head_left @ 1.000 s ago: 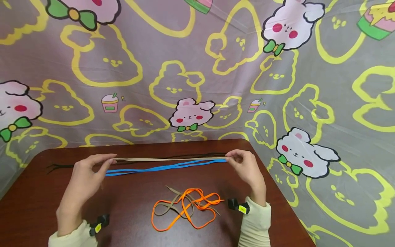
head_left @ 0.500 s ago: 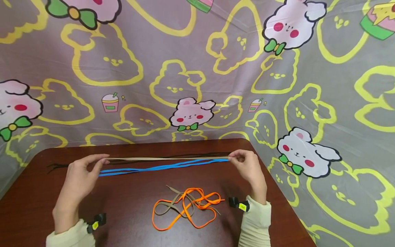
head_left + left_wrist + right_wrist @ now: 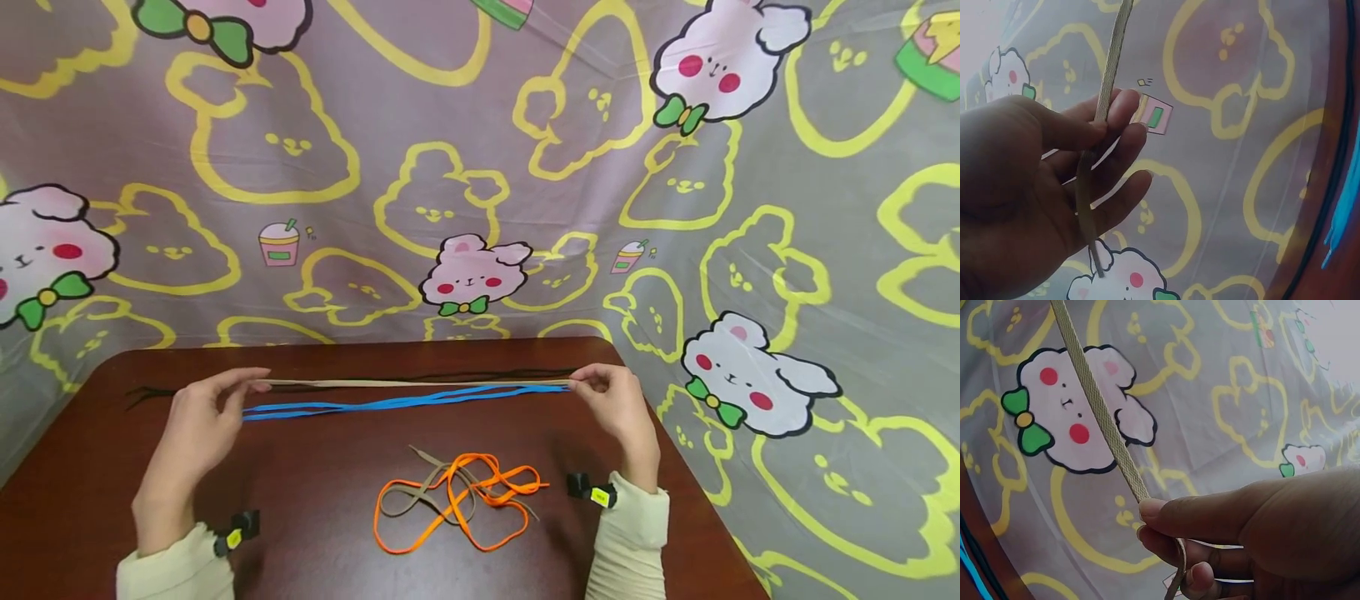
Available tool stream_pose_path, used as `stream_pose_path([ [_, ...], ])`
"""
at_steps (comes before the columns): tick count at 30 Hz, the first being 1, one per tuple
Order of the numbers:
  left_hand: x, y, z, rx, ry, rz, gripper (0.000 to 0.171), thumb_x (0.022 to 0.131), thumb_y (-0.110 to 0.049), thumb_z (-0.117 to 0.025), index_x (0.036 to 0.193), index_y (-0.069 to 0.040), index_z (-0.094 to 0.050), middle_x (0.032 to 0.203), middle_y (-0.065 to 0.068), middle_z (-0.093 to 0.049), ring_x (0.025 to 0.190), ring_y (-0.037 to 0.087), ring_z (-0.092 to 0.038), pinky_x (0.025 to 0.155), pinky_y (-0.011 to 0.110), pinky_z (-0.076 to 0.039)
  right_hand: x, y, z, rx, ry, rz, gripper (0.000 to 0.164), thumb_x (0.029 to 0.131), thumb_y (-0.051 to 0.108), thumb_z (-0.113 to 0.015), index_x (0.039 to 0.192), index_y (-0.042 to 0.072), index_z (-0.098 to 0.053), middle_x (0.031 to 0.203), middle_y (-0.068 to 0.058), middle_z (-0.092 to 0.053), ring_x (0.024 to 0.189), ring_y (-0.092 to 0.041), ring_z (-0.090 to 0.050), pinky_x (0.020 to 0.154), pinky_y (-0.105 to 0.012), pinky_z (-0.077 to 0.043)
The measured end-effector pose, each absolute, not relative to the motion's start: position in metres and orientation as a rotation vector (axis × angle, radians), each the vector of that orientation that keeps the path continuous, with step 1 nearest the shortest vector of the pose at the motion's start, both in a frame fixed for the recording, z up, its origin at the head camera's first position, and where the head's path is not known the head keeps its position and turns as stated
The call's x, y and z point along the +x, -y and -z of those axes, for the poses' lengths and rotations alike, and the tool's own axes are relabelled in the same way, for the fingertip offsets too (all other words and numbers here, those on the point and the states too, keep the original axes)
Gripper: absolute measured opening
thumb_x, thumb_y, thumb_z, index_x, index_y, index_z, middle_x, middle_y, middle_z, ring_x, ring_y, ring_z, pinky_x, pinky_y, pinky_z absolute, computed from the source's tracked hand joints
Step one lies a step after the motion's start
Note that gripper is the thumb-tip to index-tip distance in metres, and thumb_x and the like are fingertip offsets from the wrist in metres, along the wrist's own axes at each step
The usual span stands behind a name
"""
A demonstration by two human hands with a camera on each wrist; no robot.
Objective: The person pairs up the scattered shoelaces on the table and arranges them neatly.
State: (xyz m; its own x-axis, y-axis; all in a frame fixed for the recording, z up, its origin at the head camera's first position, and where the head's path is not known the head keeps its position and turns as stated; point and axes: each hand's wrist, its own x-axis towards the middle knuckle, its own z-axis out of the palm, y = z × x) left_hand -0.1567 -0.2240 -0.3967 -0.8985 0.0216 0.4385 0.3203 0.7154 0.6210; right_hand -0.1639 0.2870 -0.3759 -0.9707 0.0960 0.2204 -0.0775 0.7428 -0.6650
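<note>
A beige shoelace (image 3: 390,383) is stretched nearly straight between both hands over the far part of the table. My left hand (image 3: 197,425) pinches it between thumb and forefinger; in the left wrist view the loose end of the shoelace (image 3: 1087,212) hangs across the other fingers. At the other side my right hand (image 3: 617,408) pinches it the same way, and a short tail curls below the fingertips in the right wrist view. Just nearer than the held lace lie blue shoelaces (image 3: 405,402), laid lengthwise. Dark shoelaces (image 3: 517,373) run along behind, partly hidden by the beige one.
On the dark brown table (image 3: 322,517), an orange shoelace (image 3: 412,546) lies loosely looped and tangled with a brown-beige shoelace (image 3: 420,454). A patterned cloth (image 3: 480,192) hangs behind and along the right of the table.
Both hands have spread slightly farther apart, drawing the beige shoelace longer between them. The view has shifted slightly. The laces on the table have stayed in place.
</note>
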Motion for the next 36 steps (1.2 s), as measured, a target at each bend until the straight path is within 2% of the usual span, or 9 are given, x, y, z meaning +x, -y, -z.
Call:
stream_pose_path([
  [4, -0.157, 0.229, 0.4, -0.257, 2.509, 1.013, 0.023, 0.102, -0.002, -0.059, 0.121, 0.0, -0.07, 0.097, 0.018, -0.077, 0.055, -0.007, -0.043, 0.048, 0.021, -0.035, -0.167, -0.291, 0.379, -0.016, 2.733, -1.018, 0.009, 0.093, 0.013, -0.074, 0.094, 0.004, -0.076, 0.08, -0.006, -0.072, 0.069, -0.02, -0.057, 0.065, -0.034, -0.046],
  [7, -0.158, 0.236, 0.402, -0.241, 2.511, 0.993, 0.02, 0.101, -0.004, -0.062, 0.118, 0.001, -0.071, 0.093, 0.018, -0.077, 0.067, -0.016, -0.048, 0.054, 0.017, -0.038, -0.169, -0.296, 0.381, -0.033, 2.762, -0.978, 0.011, 0.093, 0.015, -0.074, 0.094, 0.004, -0.076, 0.083, -0.008, -0.073, 0.071, -0.02, -0.058, 0.066, -0.034, -0.046],
  [13, -0.159, 0.247, 0.405, -0.253, 2.549, 0.892, 0.024, 0.103, 0.002, -0.053, 0.119, 0.001, -0.069, 0.096, 0.021, -0.075, 0.043, 0.006, -0.026, 0.041, 0.027, -0.026, -0.175, -0.305, 0.387, -0.057, 2.803, -0.937, 0.014, 0.093, 0.019, -0.075, 0.094, 0.005, -0.076, 0.088, -0.012, -0.075, 0.073, -0.02, -0.061, 0.067, -0.034, -0.047],
  [17, -0.161, 0.253, 0.407, -0.28, 2.581, 0.86, 0.03, 0.1, 0.01, -0.048, 0.123, 0.004, -0.066, 0.101, 0.025, -0.073, 0.044, 0.007, -0.025, 0.043, 0.027, -0.026, -0.18, -0.308, 0.391, -0.044, 2.823, -0.937, 0.012, 0.093, 0.017, -0.074, 0.094, 0.005, -0.076, 0.092, -0.014, -0.075, 0.076, -0.021, -0.063, 0.069, -0.035, -0.047],
  [19, -0.163, 0.255, 0.409, -0.283, 2.597, 0.852, 0.028, 0.099, 0.01, -0.05, 0.122, 0.005, -0.066, 0.102, 0.026, -0.073, 0.045, 0.007, -0.027, 0.045, 0.027, -0.027, -0.182, -0.309, 0.393, -0.046, 2.836, -0.934, 0.011, 0.093, 0.016, -0.074, 0.095, 0.005, -0.076, 0.094, -0.015, -0.076, 0.077, -0.022, -0.063, 0.069, -0.036, -0.048],
  [22, -0.165, 0.26, 0.413, -0.285, 2.604, 0.834, 0.021, 0.096, 0.007, -0.061, 0.114, 0.005, -0.071, 0.097, 0.024, -0.075, 0.052, 0.009, -0.048, 0.048, 0.025, -0.034, -0.187, -0.312, 0.398, -0.056, 2.845, -0.927, 0.01, 0.093, 0.015, -0.074, 0.096, 0.006, -0.077, 0.095, -0.015, -0.076, 0.078, -0.022, -0.064, 0.07, -0.037, -0.049],
  [26, -0.17, 0.267, 0.417, -0.271, 2.634, 0.813, 0.009, 0.091, -0.005, -0.075, 0.099, -0.001, -0.077, 0.086, 0.016, -0.076, 0.071, 0.02, -0.069, 0.057, 0.027, -0.045, -0.192, -0.317, 0.406, -0.065, 2.843, -0.91, 0.011, 0.092, 0.016, -0.075, 0.094, 0.005, -0.077, 0.091, -0.013, -0.076, 0.077, -0.022, -0.064, 0.069, -0.037, -0.049],
  [32, -0.173, 0.278, 0.422, -0.196, 2.707, 0.763, 0.015, 0.09, -0.023, -0.08, 0.083, -0.01, -0.075, 0.073, 0.003, -0.073, 0.065, 0.016, -0.063, 0.054, 0.033, -0.04, -0.2, -0.326, 0.419, -0.126, 2.831, -0.856, 0.017, 0.089, 0.026, -0.08, 0.087, 0.01, -0.077, 0.08, -0.005, -0.074, 0.071, -0.019, -0.063, 0.065, -0.037, -0.047],
  [36, -0.176, 0.282, 0.428, -0.195, 2.714, 0.728, 0.012, 0.091, -0.017, -0.078, 0.087, -0.006, -0.075, 0.072, 0.006, -0.071, 0.059, 0.014, -0.054, 0.053, 0.033, -0.035, -0.208, -0.33, 0.43, -0.177, 2.848, -0.818, 0.024, 0.086, 0.036, -0.082, 0.082, 0.013, -0.076, 0.073, 0.001, -0.071, 0.066, -0.017, -0.061, 0.06, -0.037, -0.045],
])
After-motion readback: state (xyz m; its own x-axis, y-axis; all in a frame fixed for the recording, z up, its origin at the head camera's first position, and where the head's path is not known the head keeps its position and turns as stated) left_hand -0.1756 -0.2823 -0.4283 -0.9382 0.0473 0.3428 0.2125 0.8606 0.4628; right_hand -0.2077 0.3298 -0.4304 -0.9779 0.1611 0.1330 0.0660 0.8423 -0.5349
